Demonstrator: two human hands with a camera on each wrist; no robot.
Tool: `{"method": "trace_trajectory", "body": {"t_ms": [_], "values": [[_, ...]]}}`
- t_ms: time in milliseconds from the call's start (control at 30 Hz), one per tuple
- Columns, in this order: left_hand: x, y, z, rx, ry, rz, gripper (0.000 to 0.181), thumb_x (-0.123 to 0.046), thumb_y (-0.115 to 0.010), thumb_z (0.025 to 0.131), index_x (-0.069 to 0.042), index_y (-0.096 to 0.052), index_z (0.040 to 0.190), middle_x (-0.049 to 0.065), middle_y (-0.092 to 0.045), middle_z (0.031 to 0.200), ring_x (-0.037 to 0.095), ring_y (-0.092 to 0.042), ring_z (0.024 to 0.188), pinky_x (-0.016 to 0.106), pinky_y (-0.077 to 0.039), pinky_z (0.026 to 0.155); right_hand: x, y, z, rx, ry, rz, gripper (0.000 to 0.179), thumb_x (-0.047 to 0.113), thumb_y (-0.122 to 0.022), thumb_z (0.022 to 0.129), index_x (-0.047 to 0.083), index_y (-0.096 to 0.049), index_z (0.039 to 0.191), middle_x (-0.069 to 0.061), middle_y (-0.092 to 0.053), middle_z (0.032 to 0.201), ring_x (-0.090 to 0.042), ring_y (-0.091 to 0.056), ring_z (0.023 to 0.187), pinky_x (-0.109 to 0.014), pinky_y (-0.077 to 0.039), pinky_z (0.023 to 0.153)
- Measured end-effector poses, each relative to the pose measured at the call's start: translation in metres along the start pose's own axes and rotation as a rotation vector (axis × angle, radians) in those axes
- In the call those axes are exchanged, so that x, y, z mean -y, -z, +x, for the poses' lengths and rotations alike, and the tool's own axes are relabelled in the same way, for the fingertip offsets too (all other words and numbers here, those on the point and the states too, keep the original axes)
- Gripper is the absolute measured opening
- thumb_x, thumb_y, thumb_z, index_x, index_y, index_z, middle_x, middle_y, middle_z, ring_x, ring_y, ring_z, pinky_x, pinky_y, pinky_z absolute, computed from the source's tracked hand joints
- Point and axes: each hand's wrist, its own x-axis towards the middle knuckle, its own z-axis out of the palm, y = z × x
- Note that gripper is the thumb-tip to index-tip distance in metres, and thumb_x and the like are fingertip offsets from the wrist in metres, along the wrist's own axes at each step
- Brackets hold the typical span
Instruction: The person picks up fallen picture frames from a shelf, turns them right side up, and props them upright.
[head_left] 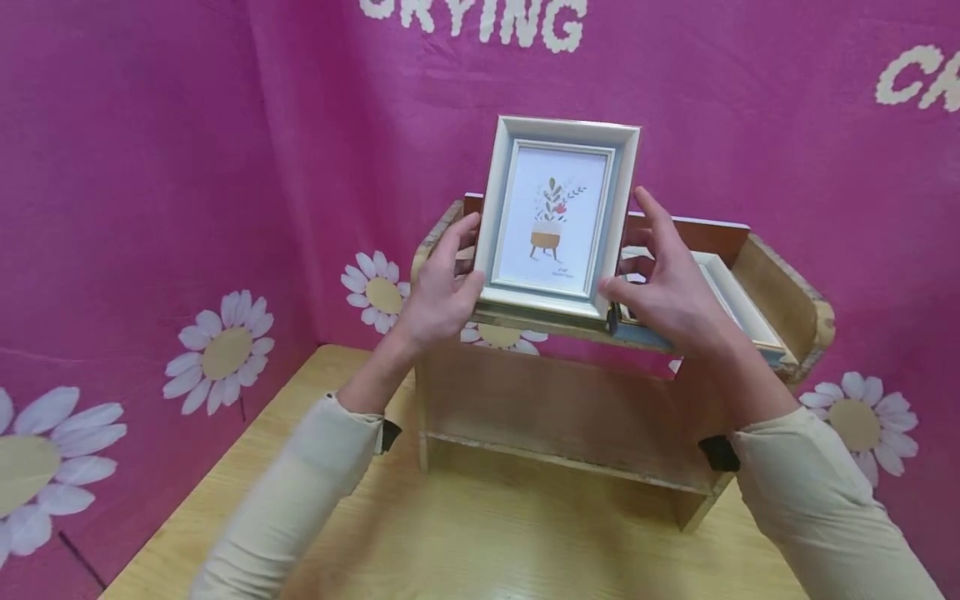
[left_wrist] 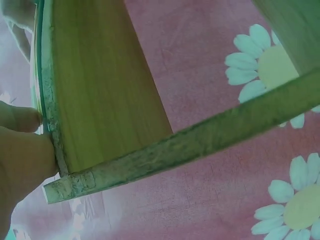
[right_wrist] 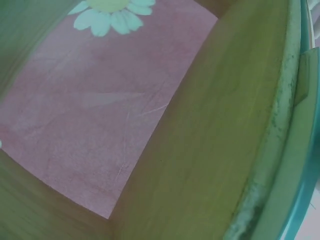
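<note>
With fingers of left hand (head_left: 438,292) and right hand (head_left: 675,292) half-curled, gripping opposite edges, steady the picture frame (head_left: 561,218) upright at upper centre; press evenly, clear of the pale frame (head_left: 738,298) lying at right.

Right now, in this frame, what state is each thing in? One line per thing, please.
Front picture frame: upright, picture side facing the head camera, held in both hands.
Left hand: gripping the frame's left edge.
Right hand: gripping its right edge.
Other frame: lying on the shelf's top board, partly hidden.
Wooden shelf: standing upright on the table.
Pink cloth: hanging behind, creased.
</note>
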Motion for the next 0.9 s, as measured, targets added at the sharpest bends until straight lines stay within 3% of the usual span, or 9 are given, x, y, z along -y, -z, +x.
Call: {"method": "trace_trajectory", "body": {"t_ms": [233, 500, 733, 900], "values": [[-0.001, -0.002, -0.005, -0.006, -0.018, -0.04, 0.062, 0.008, -0.053, 0.094, -0.006, -0.032, 0.15, 0.018, -0.045, 0.141, 0.031, -0.056, 0.12, 0.039, -0.054, 0.098, -0.005, 0.002, -0.009, -0.011, 0.095, 0.056, 0.098, -0.013, -0.062, 0.085, 0.027, -0.012, 0.16, -0.014, -0.045, 0.132, -0.018, -0.063, 0.095, -0.018, -0.055, 0.076], [0.003, -0.005, -0.011, -0.048, -0.096, -0.074, 0.061, 0.011, -0.051, 0.092, -0.003, -0.031, 0.148, 0.018, -0.044, 0.141, 0.034, -0.057, 0.117, 0.045, -0.055, 0.096, -0.007, 0.002, -0.01, -0.012, 0.101, 0.093, 0.098, -0.013, -0.062, 0.086, 0.03, -0.013, 0.159, -0.013, -0.046, 0.132, -0.02, -0.063, 0.098, -0.021, -0.057, 0.073], [0.009, -0.017, -0.011, -0.15, -0.256, 0.108, 0.057, 0.015, -0.051, 0.091, 0.005, -0.031, 0.143, 0.024, -0.045, 0.136, 0.034, -0.061, 0.112, 0.04, -0.057, 0.092, -0.006, -0.001, -0.012, -0.029, 0.12, 0.06, 0.101, -0.013, -0.058, 0.087, 0.033, -0.005, 0.159, -0.013, -0.056, 0.112, -0.018, -0.066, 0.092, -0.021, -0.057, 0.075], [0.009, -0.022, -0.013, -0.164, -0.283, 0.149, 0.055, 0.017, -0.048, 0.092, 0.006, -0.027, 0.142, 0.026, -0.044, 0.133, 0.036, -0.06, 0.109, 0.038, -0.057, 0.091, -0.007, -0.003, -0.01, -0.025, 0.148, 0.056, 0.098, -0.016, -0.054, 0.087, 0.027, -0.005, 0.16, -0.016, -0.06, 0.105, -0.016, -0.067, 0.088, -0.02, -0.056, 0.076]]}}
